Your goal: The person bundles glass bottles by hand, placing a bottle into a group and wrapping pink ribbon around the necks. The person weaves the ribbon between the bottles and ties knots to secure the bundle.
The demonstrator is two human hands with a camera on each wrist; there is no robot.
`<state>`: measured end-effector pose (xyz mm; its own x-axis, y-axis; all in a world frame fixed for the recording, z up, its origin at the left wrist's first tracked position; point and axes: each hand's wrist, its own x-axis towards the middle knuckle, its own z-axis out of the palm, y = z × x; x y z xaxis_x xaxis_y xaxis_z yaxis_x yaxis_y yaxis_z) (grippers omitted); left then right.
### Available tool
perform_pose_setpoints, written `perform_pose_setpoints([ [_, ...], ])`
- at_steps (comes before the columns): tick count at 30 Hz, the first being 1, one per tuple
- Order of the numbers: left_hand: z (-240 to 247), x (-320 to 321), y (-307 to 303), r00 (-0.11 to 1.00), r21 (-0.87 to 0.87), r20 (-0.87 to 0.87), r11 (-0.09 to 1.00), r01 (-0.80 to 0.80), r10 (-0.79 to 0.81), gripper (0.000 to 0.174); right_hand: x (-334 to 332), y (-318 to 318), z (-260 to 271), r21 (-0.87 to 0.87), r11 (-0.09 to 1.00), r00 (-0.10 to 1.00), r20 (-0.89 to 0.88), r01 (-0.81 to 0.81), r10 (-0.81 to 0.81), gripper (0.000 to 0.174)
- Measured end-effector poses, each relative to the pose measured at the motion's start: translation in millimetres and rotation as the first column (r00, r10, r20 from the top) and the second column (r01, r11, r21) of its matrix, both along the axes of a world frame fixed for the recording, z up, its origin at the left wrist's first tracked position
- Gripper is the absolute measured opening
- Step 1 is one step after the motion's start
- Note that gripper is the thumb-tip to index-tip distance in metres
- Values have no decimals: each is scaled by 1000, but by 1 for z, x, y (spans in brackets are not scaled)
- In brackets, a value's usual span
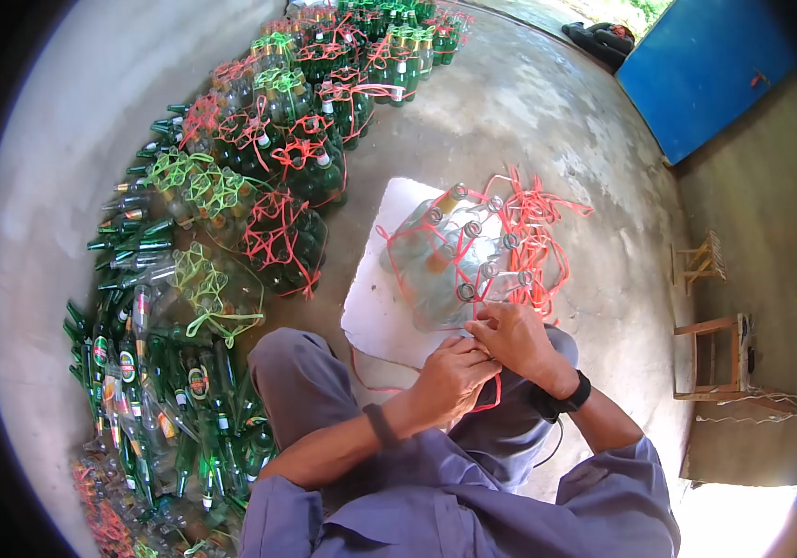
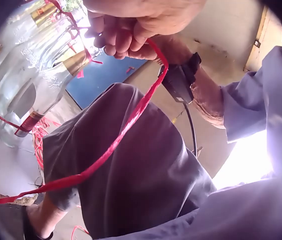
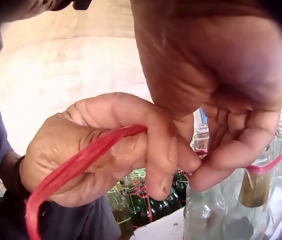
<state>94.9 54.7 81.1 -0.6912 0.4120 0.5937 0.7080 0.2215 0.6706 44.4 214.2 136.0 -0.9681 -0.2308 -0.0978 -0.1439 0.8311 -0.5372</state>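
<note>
A cluster of clear glass bottles (image 1: 435,270) stands upright, its necks linked by red plastic twine (image 1: 398,279). My left hand (image 1: 454,379) grips a loose length of this twine; in the left wrist view that red strand (image 2: 123,132) hangs down in a long curve across the knee. Just beyond, my right hand (image 1: 517,342) pinches the twine close to the nearest bottle neck. In the right wrist view the left hand (image 3: 116,150) has the strand between its curled fingers, and the fingertips of both hands meet. The right fingers (image 3: 251,135) hide their pinch point.
Beneath the bottles lies a white board (image 1: 370,312). A heap of red twine (image 1: 538,232) is beside it. To the left stand tied bundles of green bottles (image 1: 291,242), with loose bottles (image 1: 128,372) along the wall. A small wooden stool (image 1: 715,358) is at right.
</note>
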Motion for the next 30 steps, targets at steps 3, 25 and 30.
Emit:
perform_pose_setpoints([
  [3,1,1,2,1000,-46,-30,999,5,-6,23,-5,6,-16,-105,993,999,-4,51,-52,28],
  [25,27,-73,3,967,-268,-164,935,-232,193,38,8,9,-50,-490,858,980,-32,154,-194,25],
  [30,-4,-86,7,981,-275,-71,942,-194,181,37,20,13,-68,-446,885,949,-200,134,-244,20],
])
